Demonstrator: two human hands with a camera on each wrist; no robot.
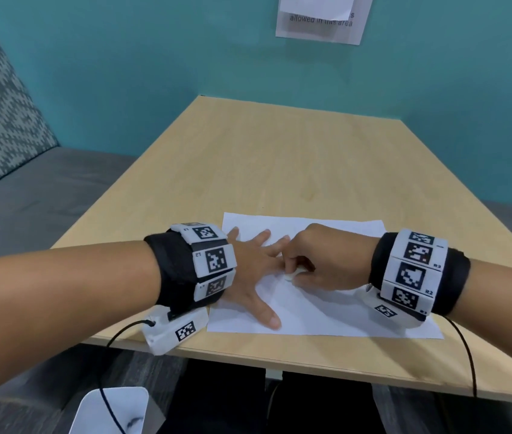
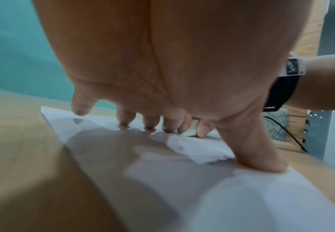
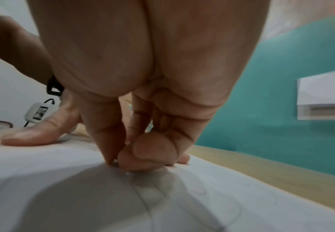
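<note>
Bright, even, lit from overhead. Soft grey shadows on paper (image 1: 326, 311). Crisp mid-frame in head view, bowed toward edges. Soft and stretched in both wrist views, out of focus close to lens; perhaps motion smear low down.

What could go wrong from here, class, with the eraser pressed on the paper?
1. The right hand pinches the small white eraser by its fingertips; it might slip out.
2. The left hand presses only the left part of the paper sheet, so it could buckle near the eraser.
3. Faint pencil lines nearby could get smudged.
</note>
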